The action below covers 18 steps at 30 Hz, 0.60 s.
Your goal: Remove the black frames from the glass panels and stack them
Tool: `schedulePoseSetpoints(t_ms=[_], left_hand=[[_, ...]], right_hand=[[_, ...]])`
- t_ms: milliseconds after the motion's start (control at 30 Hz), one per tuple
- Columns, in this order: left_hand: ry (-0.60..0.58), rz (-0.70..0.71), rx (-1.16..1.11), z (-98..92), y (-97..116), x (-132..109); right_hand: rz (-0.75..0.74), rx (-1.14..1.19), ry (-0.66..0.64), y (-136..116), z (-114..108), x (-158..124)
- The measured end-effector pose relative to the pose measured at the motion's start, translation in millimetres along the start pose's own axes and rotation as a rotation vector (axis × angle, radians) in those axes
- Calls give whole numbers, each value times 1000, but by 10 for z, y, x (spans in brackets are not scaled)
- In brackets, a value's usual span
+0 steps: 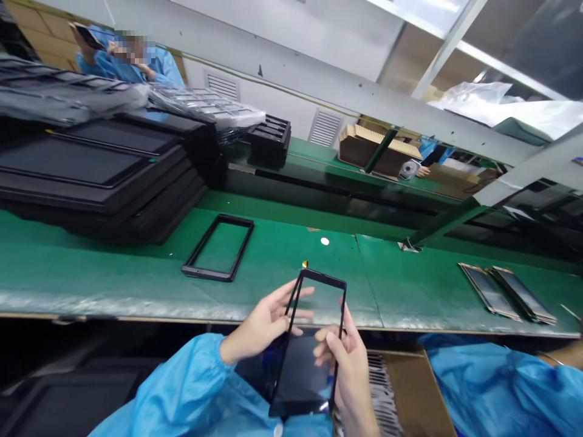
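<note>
Left hand (265, 323) and right hand (350, 358) clasp a see-through, black-rimmed panel (304, 367) at bottom centre. Its surface looks glossy.

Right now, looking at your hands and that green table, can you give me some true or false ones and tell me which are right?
1. The left hand and the right hand are both at the panel. True.
2. The frame lies flat on the table. True.
3. The table is red. False: it is green.
4. The left hand is touching the frame. False: the frame lies apart from it.
5. A white dot shows on the table. True.
</note>
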<state>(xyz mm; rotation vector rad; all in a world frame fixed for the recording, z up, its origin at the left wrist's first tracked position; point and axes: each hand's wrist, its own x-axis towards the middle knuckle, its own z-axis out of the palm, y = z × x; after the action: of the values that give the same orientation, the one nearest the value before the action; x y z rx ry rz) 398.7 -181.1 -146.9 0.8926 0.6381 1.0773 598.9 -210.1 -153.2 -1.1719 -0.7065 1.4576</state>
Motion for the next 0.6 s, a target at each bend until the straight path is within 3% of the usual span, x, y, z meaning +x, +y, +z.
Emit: schedulePoseSetpoints(t_ms=[167,367,500,600], left_hand=[[29,-55,-81,-20,121,36],[190,-138,-56,-49,-127,-200],[349,-103,128,-78,-69,-162],[354,-62,243,-101,117,-96]], right_hand=[[-36,44,75,40,86,-50],[-66,230,255,78,126,132],[-14,239,204,228,68,151],[49,216,126,348,-38,120]])
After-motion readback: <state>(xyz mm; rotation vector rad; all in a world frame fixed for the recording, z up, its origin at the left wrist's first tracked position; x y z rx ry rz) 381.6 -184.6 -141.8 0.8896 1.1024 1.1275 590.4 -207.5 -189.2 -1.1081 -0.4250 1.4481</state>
